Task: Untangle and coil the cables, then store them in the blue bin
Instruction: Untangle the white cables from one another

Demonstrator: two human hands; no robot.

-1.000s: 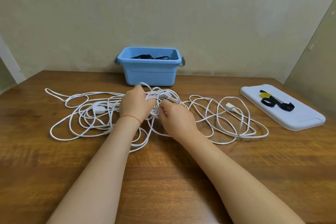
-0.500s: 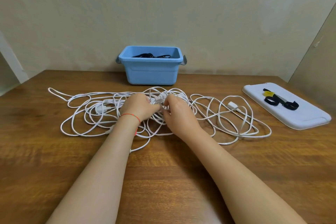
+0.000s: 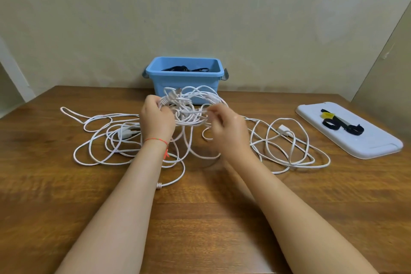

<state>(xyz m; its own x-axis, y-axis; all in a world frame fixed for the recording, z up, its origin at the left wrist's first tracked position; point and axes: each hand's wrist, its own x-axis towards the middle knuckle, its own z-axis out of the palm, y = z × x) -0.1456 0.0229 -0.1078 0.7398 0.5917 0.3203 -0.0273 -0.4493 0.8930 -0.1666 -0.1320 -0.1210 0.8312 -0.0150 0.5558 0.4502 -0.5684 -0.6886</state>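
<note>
Far to your left, the loose loops of the white cables [image 3: 104,138] lie spread on the wooden table [image 3: 66,196] much as they did a second ago, with a white plug [image 3: 124,133] among them; one free cable end [image 3: 159,185] rests on the wood just beside your left forearm.

Your left hand [image 3: 156,118] — a red string bracelet [image 3: 155,140] at its wrist — has risen off the table since half a second ago. Its fingers are curled round a bunch of strands near a ribbed connector [image 3: 170,95], holding the knot of the tangle [image 3: 189,109] in the air in front of the blue bin [image 3: 184,82]. Earlier that knot lay low on the table between your hands; now strands hang from it down to the wood.

Your right hand [image 3: 224,129] has lifted too and sits just right of the knot, its fingertips pinching strands at the edge of the tangle; motion blur hides exactly which strand. The two hands are a little farther apart than before.

The blue bin stands against the wall behind the knot, and black cables [image 3: 184,68] already lie inside it.

To your right, more white loops rest on the table with a white adapter block [image 3: 283,129] among them — unchanged. Farther right lies the white bin lid [image 3: 351,138], carrying black cable straps [image 3: 342,125] and a yellow strap [image 3: 327,115].
</note>
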